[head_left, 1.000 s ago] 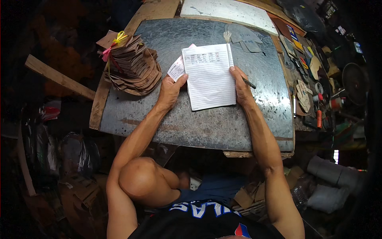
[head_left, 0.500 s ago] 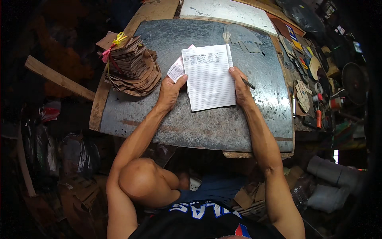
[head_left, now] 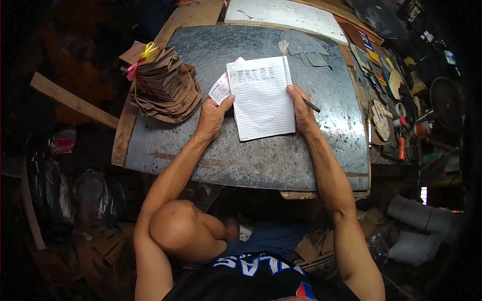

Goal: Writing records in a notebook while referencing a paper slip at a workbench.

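Note:
A lined notebook with handwriting along its top lies between my two hands over the metal-topped table. My left hand is closed on its left edge, thumb on the page, and also pins a small printed paper slip that sticks out beside it. On the right edge, my right hand grips the notebook with the thumb on top. A black pen is tucked among the right hand's fingers, its end pointing outward. The undersides of both hands are hidden.
Left of the notebook stands a tied stack of brown cut pieces with yellow and pink ribbons. Flat grey templates lie at the far side. Along the right, a cluttered bench holds tools, tape and an orange-handled tool. A wooden plank juts out at left.
The view has shifted very slightly, so the notebook and table sit a touch further left. Both hands keep their hold, and the pen has turned slightly in the right hand.

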Demonstrator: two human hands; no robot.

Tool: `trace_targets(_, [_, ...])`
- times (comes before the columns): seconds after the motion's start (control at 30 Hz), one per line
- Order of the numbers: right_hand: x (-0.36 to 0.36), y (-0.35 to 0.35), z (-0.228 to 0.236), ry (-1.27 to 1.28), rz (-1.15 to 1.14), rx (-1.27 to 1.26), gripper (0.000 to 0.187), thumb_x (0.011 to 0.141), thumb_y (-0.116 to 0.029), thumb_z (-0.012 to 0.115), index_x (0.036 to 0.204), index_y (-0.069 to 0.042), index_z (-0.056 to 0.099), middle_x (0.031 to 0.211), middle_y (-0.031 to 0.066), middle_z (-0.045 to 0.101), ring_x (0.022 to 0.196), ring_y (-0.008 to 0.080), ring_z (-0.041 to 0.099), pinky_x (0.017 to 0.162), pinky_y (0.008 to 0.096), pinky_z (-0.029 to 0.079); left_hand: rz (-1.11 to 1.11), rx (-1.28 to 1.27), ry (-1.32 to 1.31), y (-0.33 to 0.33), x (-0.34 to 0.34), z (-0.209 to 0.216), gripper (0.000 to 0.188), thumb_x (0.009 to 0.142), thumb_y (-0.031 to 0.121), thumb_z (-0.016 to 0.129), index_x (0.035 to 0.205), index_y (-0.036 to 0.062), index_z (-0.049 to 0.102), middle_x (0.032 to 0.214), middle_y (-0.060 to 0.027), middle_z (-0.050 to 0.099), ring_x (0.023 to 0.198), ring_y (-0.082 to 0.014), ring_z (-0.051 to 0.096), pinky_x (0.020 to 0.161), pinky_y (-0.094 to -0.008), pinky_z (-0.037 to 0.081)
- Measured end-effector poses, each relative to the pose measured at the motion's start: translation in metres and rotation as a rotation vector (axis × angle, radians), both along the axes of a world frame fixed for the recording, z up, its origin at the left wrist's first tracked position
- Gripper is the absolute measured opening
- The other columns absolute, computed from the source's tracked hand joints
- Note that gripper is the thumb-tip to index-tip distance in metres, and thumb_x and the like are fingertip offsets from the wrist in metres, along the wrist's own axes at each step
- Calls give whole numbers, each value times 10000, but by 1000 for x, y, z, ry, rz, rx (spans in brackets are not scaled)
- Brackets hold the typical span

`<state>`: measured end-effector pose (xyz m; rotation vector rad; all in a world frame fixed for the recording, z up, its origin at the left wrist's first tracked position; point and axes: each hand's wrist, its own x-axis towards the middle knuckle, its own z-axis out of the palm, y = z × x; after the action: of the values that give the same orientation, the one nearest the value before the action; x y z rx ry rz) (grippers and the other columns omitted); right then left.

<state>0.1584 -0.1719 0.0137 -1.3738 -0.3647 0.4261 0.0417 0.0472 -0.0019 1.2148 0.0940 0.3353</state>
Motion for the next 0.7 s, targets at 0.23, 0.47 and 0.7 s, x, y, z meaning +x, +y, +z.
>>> trace_targets(0.23, [-1, -2, 1, 6, -2, -2, 390, 957, -364, 494, 1055, -1, 600, 881, 57, 596, 792, 110, 518, 733, 248, 411, -2, -17, -26, -3, 2, 0, 315, 923, 90, 605, 1209, -38, 576, 1177, -98, 636, 1067, -145, 596, 945, -284, 454])
trace_targets(0.47, [-3, -3, 5, -6, 9, -20, 401, 959, -363, 488, 1078, 5, 591, 915, 72, 612, 828, 120, 540, 757, 249, 419, 0, -10, -8, -2, 1, 0, 303, 923, 90, 605, 1195, -43, 584, 1164, -98, 642, 1065, -148, 598, 947, -282, 452])
trace_targets(0.7, [1, -3, 1, -9, 16, -13, 382, 957, -357, 491, 1051, -1, 595, 889, 56, 597, 804, 111, 523, 739, 249, 412, 1, -22, -5, -3, 2, 1, 309, 922, 81, 601, 1206, -39, 576, 1174, -94, 637, 1070, -147, 595, 950, -279, 451])
